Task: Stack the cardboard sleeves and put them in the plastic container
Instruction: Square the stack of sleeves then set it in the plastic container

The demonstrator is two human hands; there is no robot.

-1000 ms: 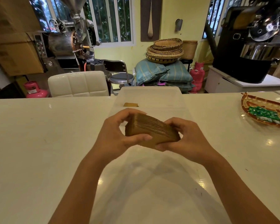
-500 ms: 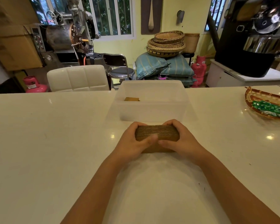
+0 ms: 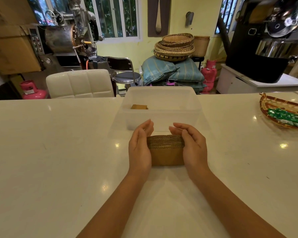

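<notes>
Two open-fingered hands, left hand [image 3: 139, 149] and right hand [image 3: 194, 148], press the sides of the stack of sleeves [image 3: 167, 152] standing on the desk [image 3: 58, 152] between them, so an uneven squeeze could splay it short of the container [image 3: 162, 117] just beyond their fingertips.

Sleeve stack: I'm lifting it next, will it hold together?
Probably light: the sleeve stack is thin cardboard. Likely to fan apart unless squeezed: separate layers show on top; left hand and right hand flank it.
</notes>
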